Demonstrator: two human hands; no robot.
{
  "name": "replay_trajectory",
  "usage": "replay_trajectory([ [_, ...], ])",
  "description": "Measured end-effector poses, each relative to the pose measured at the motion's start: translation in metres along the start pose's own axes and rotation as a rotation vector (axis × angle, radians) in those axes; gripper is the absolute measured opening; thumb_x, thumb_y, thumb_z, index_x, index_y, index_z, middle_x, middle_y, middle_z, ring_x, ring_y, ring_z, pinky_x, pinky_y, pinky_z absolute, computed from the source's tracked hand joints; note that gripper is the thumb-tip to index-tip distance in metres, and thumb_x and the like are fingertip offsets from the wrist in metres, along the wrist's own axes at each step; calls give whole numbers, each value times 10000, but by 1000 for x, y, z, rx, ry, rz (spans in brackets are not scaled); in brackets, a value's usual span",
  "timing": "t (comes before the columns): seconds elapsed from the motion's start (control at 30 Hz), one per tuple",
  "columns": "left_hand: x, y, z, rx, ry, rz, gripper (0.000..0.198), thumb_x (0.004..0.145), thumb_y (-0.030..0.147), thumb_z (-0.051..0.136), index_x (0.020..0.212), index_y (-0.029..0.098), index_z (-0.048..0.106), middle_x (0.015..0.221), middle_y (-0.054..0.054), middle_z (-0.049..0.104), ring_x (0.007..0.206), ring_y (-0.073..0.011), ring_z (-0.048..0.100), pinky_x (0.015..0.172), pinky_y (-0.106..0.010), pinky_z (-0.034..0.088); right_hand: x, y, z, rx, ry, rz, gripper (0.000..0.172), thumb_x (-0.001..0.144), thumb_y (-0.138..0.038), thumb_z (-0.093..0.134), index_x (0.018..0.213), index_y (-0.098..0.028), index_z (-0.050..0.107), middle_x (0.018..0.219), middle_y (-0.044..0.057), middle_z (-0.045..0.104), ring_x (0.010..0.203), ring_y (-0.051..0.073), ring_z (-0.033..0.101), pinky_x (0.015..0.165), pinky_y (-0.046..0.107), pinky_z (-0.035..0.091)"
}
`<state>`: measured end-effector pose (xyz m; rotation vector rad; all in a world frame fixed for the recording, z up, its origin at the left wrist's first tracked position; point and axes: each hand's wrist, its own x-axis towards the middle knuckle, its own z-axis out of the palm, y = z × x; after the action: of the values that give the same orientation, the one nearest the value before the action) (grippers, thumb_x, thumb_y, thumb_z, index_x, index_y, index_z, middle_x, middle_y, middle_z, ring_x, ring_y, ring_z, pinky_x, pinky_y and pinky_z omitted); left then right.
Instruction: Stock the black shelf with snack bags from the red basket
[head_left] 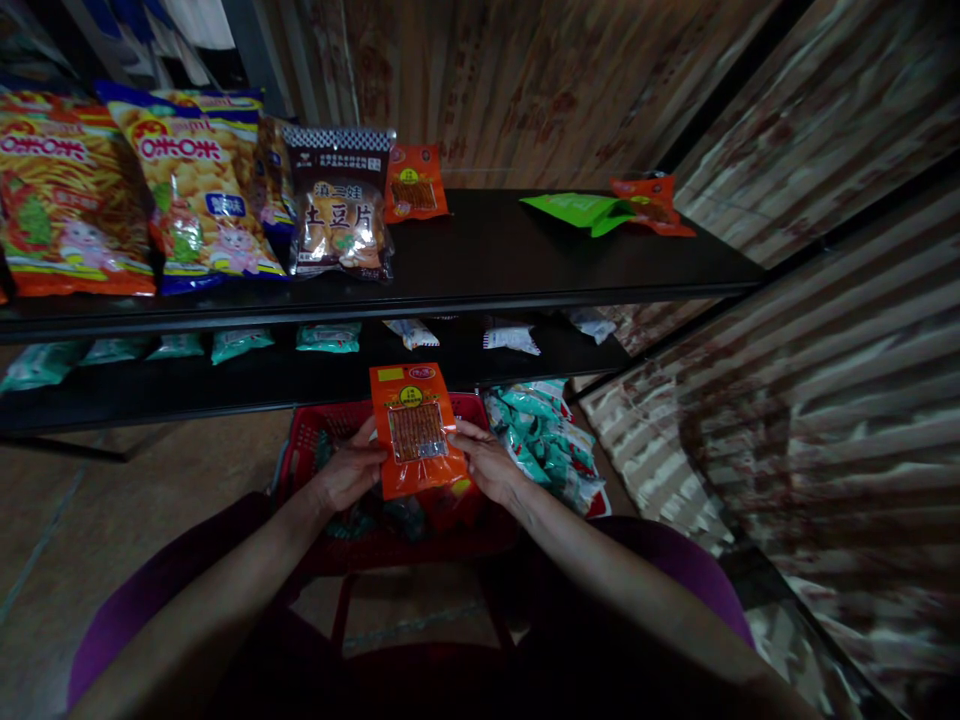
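Between my two hands is an orange snack packet (416, 425), its clear window showing rows of brown sticks. My left hand (352, 468) grips the packet's left edge. On the opposite edge, my right hand (484, 460) is closed with the thumb on the front. The packet is held upright above a red plastic basket (307, 430), which has more orange and green packets inside. Part of the basket's contents is hidden behind the packet and my hands.
A black shelf (480, 250) bears large chip bags (199, 190), a brown potato-chip bag (341, 205), orange packets (414, 185) and a green packet (581, 210). Small packets (328, 337) line the lower shelf. Teal packets (547, 440) are heaped right of the basket, near a draped curtain (825, 400).
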<state>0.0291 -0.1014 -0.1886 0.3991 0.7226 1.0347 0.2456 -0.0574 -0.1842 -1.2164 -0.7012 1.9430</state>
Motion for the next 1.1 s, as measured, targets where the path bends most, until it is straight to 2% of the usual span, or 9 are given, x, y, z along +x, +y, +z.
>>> replay_trajectory([
  [0.17,1,1,3,-5,101,3,821,671,-4,647,1398,246,362,1080,-51,695,950,-209,675,891,-370,506,-8,-4,3,-1,-108,5,429,551,-173,798,967,-224,704,894,-8,754,781,146,687,747,258,510],
  [0.43,1,4,7,7,77,2,836,680,-7,638,1414,261,341,1079,-44,696,964,-207,672,931,-386,495,-10,-5,-1,-34,-144,5,494,555,-140,756,1037,-216,680,841,-12,746,717,136,670,713,257,487],
  [0.77,0,3,7,-6,82,-3,818,688,-2,633,1411,254,348,1109,-54,683,1001,-207,658,963,-384,470,-11,-4,0,-73,-126,-40,503,578,-104,694,1069,-209,675,868,-17,749,741,142,673,716,262,476],
  [1.0,-2,5,12,12,65,33,833,680,23,656,1417,260,346,1169,-63,658,1017,-213,648,992,-409,446,-9,0,-1,-111,-105,-79,501,581,-167,744,1076,-206,675,860,0,740,749,152,670,746,277,488],
  [1.1,-2,6,14,1,82,36,822,673,13,651,1403,256,364,1160,-62,662,1009,-220,652,987,-417,451,-7,3,-3,-192,-101,-119,511,637,-220,716,1142,-225,641,893,12,732,792,171,672,779,309,504],
])
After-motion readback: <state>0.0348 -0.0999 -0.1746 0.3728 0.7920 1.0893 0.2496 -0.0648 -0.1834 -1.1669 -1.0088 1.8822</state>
